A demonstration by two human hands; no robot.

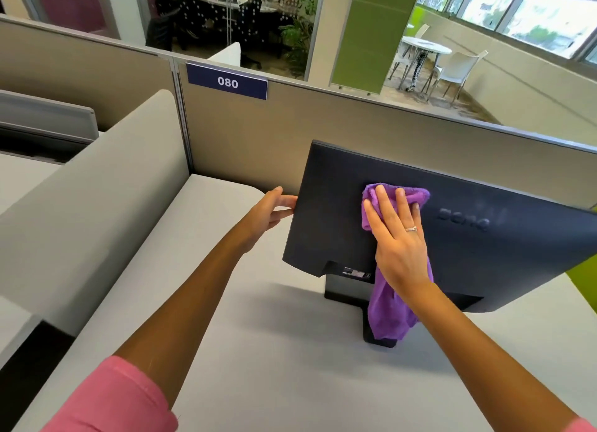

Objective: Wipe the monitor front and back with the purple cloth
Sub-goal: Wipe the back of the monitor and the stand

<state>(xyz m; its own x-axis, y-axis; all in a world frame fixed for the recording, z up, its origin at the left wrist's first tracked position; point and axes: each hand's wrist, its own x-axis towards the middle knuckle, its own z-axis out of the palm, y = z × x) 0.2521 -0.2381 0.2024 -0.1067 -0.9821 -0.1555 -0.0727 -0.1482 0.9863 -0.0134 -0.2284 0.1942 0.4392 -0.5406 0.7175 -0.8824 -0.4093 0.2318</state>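
A black monitor (329, 225) stands on the grey desk (274, 367) with its back turned toward me and its logo showing on the right. My right hand (399, 238) lies flat, fingers straight, and presses the purple cloth (392, 312) against the monitor's back near the middle. Most of the cloth hangs down below my palm in front of the stand (349, 289). My left hand (271, 210) holds the monitor's left edge, thumb on top and fingers reaching round the edge. The screen side is hidden.
A beige partition (258, 141) with a blue "080" sign (227, 82) runs behind the desk. A rounded grey divider (97, 205) stands on the left. Beyond the partition are a white table and chairs (433, 60).
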